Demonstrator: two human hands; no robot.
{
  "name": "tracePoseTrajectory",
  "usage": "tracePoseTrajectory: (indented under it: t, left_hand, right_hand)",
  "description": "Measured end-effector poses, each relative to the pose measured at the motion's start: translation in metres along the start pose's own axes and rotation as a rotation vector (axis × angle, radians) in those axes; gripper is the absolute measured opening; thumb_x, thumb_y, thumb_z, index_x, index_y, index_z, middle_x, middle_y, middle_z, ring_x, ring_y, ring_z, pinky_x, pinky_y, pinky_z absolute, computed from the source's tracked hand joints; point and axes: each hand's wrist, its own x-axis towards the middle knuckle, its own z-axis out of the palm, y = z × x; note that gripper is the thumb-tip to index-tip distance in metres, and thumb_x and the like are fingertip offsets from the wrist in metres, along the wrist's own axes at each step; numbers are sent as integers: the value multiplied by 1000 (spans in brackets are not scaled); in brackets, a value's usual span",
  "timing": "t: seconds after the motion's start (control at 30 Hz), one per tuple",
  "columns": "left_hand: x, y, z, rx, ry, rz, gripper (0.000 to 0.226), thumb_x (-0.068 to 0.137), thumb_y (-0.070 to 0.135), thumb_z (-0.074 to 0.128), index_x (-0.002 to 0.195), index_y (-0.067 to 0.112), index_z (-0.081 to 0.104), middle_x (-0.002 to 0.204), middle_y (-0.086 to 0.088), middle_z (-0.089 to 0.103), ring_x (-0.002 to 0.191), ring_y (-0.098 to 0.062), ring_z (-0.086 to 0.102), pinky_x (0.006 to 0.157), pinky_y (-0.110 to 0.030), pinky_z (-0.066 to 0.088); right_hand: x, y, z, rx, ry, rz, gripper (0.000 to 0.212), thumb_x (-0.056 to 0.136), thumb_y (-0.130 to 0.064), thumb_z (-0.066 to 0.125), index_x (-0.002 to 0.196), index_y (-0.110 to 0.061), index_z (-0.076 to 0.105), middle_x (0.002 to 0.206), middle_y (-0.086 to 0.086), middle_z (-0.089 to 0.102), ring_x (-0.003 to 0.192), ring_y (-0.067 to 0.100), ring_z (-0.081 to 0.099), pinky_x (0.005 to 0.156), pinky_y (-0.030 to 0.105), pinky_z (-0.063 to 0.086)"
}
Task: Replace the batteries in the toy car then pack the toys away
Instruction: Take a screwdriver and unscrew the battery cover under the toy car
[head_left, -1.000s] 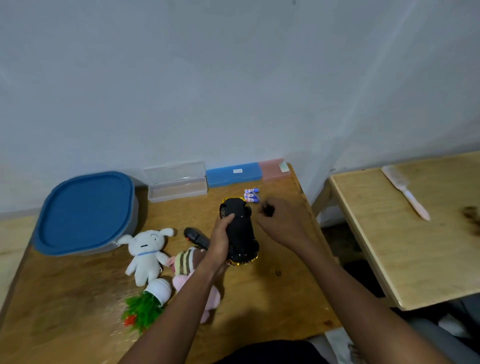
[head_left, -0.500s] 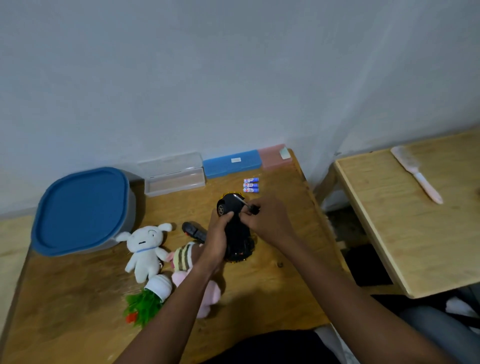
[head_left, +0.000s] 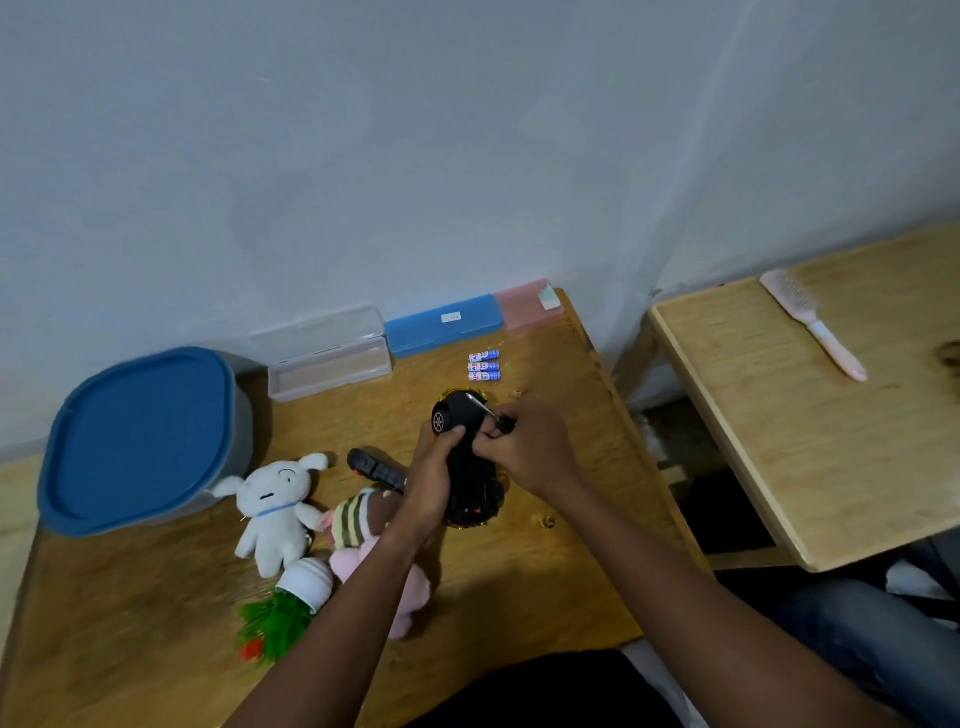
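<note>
The black toy car lies turned over on the wooden table, one wheel showing at its far end. My left hand grips its left side. My right hand holds a small screwdriver, whose metal tip touches the car's underside near the far end. Three blue-and-white batteries lie side by side just beyond the car. A white plush dog, a pink plush with a striped hat and a toy plant in a white pot lie to the left. A black remote rests beside my left wrist.
A grey tub with a blue lid stands at the left. A clear case, a blue case and a pink case line the wall. A second wooden table to the right carries a pink hairbrush.
My right hand moved left from beside the car onto it, bringing the screwdriver tip down on the underside. My left hand kept its hold on the car.
</note>
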Motion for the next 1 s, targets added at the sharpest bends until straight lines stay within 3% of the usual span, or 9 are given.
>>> tracePoseTrajectory:
  t: [0.07, 0.17, 0.3, 0.37, 0.5, 0.67, 0.77, 0.87, 1.0]
  left_hand:
    - [1, 0, 4, -35, 42, -26, 55, 90, 38, 56, 138, 12, 50, 124, -18, 65, 107, -32, 67, 74, -33, 57]
    - [1, -3, 5, -111, 119, -116, 71, 80, 47, 62, 135, 4, 52, 117, -25, 66, 92, -37, 68, 65, -39, 57]
    - [1, -9, 7, -203, 127, -190, 39, 100, 32, 48, 124, 2, 58, 100, -20, 66, 75, -29, 67, 63, -36, 58]
    - [1, -11, 8, -240, 133, -223, 40, 101, 31, 48, 128, 3, 55, 103, -20, 65, 77, -30, 67, 63, -37, 59]
    - [-1, -14, 17, -249, 147, -266, 68, 85, 44, 62, 139, 5, 49, 113, -22, 65, 88, -35, 67, 71, -44, 58]
    - [-4, -21, 24, -208, 129, -266, 48, 98, 38, 52, 136, 8, 50, 108, -20, 68, 84, -33, 69, 69, -42, 58]
    - [-7, -24, 24, -209, 120, -263, 46, 99, 36, 52, 136, 8, 51, 107, -20, 68, 83, -33, 69, 70, -43, 59]
    - [-9, -30, 21, -245, 132, -285, 53, 96, 37, 57, 138, 6, 50, 110, -21, 66, 83, -35, 68, 69, -45, 59]
    - [-15, -29, 23, -295, 62, -297, 35, 103, 27, 44, 127, 4, 56, 94, -17, 65, 63, -28, 68, 53, -36, 58]
  right_hand:
    - [-1, 7, -2, 15, 26, 50, 13, 68, -29, 68, 60, -20, 65, 57, -3, 62, 58, 13, 60, 58, 39, 51]
    - [-5, 24, -7, -13, 55, 149, 14, 69, -27, 69, 58, -22, 63, 57, -5, 62, 59, 10, 60, 58, 35, 49]
    - [-9, 54, -18, -120, 117, 299, 14, 71, -32, 69, 64, -22, 64, 60, -6, 62, 58, 7, 59, 52, 30, 46]
    - [-11, 65, -26, -177, 137, 327, 13, 74, -33, 68, 66, -22, 65, 61, -7, 62, 59, 8, 59, 53, 31, 47]
    - [-20, 76, -37, -226, 164, 339, 22, 77, -32, 67, 58, -25, 58, 57, -7, 57, 55, 8, 55, 47, 28, 40]
    - [-24, 84, -46, -245, 142, 358, 18, 74, -36, 67, 62, -24, 61, 62, -7, 61, 59, 9, 59, 53, 32, 51]
    - [-24, 86, -47, -263, 146, 325, 11, 76, -36, 66, 76, -25, 67, 73, -8, 64, 67, 10, 61, 60, 37, 56]
    - [-29, 92, -47, -265, 147, 305, 27, 78, -35, 66, 103, -24, 69, 96, -6, 64, 85, 14, 61, 71, 38, 56]
    - [-38, 99, -40, -344, 230, 308, 34, 86, -29, 64, 118, -18, 66, 111, 2, 62, 102, 21, 58, 81, 35, 52]
